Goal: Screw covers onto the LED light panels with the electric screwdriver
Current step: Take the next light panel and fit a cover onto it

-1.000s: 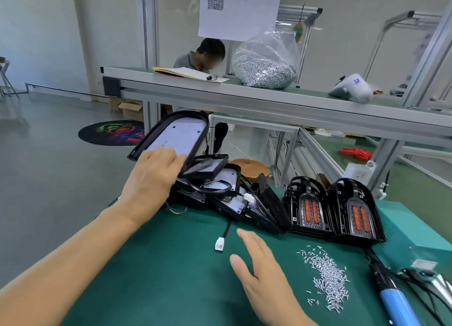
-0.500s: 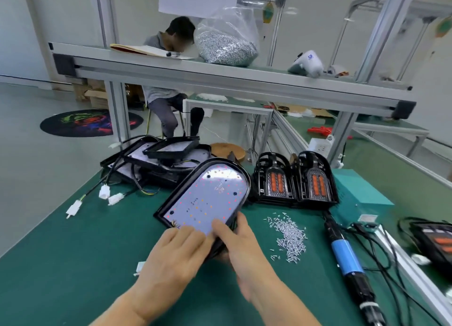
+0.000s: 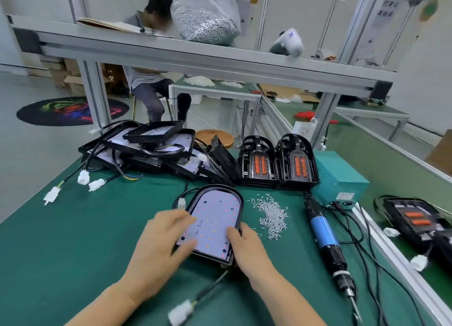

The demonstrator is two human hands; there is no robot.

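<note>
An LED light panel [image 3: 215,218] with a black rim and a white board of coloured dots lies face up on the green mat [image 3: 73,240]. My left hand [image 3: 161,242] rests on its left side, fingers and thumb lying on the board, slightly blurred. My right hand [image 3: 247,247] grips its lower right edge, thumb on top. The electric screwdriver [image 3: 325,237], blue and black, lies to the right on the mat, untouched. A heap of small screws [image 3: 271,215] sits between panel and screwdriver. Two stacks of black covers [image 3: 259,164] with orange lenses stand behind.
A jumbled pile of more panels [image 3: 151,144] with cables and white plugs fills the back left. A teal power box [image 3: 342,179] stands at the right, and another lamp [image 3: 420,220] lies beyond the bench rail. An overhead shelf holds a bag of screws [image 3: 205,20]. A person sits behind.
I took one panel from the pile with my left hand, brought it forward with both hands and laid it flat on the mat in front of me.
</note>
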